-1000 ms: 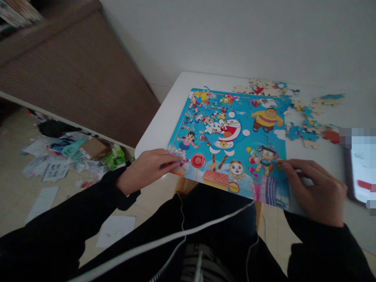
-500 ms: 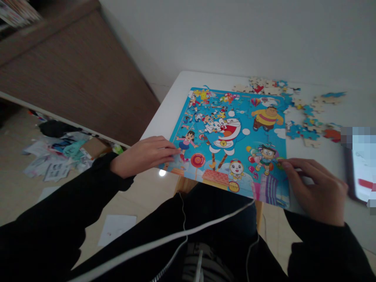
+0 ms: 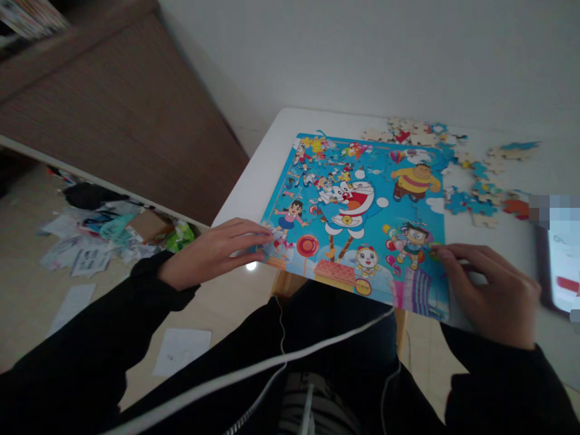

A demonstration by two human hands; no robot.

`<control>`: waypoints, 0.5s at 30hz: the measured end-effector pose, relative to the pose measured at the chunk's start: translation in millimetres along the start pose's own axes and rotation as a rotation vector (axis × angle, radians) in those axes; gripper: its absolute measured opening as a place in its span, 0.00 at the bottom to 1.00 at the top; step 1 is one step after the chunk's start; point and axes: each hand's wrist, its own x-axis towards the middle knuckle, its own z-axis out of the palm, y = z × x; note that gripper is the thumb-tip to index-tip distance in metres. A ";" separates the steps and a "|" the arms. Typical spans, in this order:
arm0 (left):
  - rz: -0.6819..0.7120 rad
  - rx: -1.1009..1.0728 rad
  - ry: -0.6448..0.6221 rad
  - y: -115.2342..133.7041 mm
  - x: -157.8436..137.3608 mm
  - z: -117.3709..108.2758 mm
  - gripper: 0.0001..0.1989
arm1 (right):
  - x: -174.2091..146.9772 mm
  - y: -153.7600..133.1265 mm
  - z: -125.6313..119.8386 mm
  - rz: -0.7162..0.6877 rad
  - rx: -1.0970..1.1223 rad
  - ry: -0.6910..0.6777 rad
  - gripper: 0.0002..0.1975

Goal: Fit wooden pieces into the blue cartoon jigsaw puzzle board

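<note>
A cartoon jigsaw puzzle (image 3: 399,211), mostly blue, lies at the table's front edge, its lower side reaching past the edge above my lap. Several loose pieces lie on top of its upper left part. My left hand (image 3: 212,251) rests at the puzzle's lower left edge, fingers stretched out, fingertips touching the picture by the girl in the pink top. At the right edge, my right hand (image 3: 493,290) has thumb and forefinger pinched together beside the figure with balloons. A small greenish patch shows at those fingertips; whether it is a piece or print, I cannot tell.
Loose puzzle pieces (image 3: 475,187) are spread behind and right of the puzzle on the white table (image 3: 254,175). A phone (image 3: 562,260) lies at the far right. A white cable (image 3: 299,353) crosses over my lap. Papers and bags (image 3: 104,235) litter the floor beside a brown cabinet (image 3: 113,115).
My left hand has drawn back slightly to the left, its fingers a little more spread. My right hand keeps its pinch at the same spot. The view has shifted slightly.
</note>
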 end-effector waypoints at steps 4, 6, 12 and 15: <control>0.014 -0.023 -0.027 -3.3 10.5 2.3 0.15 | -0.3 -0.5 -0.4 0.014 0.010 0.000 0.10; 0.002 -0.013 -0.009 -4.4 15.3 5.1 0.14 | -0.4 -0.4 -0.5 0.013 0.013 -0.003 0.11; -0.035 -0.004 0.042 -1.9 19.3 10.6 0.14 | -1.0 -0.5 -1.1 0.030 0.027 -0.007 0.11; -0.076 -0.008 0.008 0.3 18.3 8.4 0.14 | -0.6 -1.5 -1.8 0.021 0.026 -0.002 0.11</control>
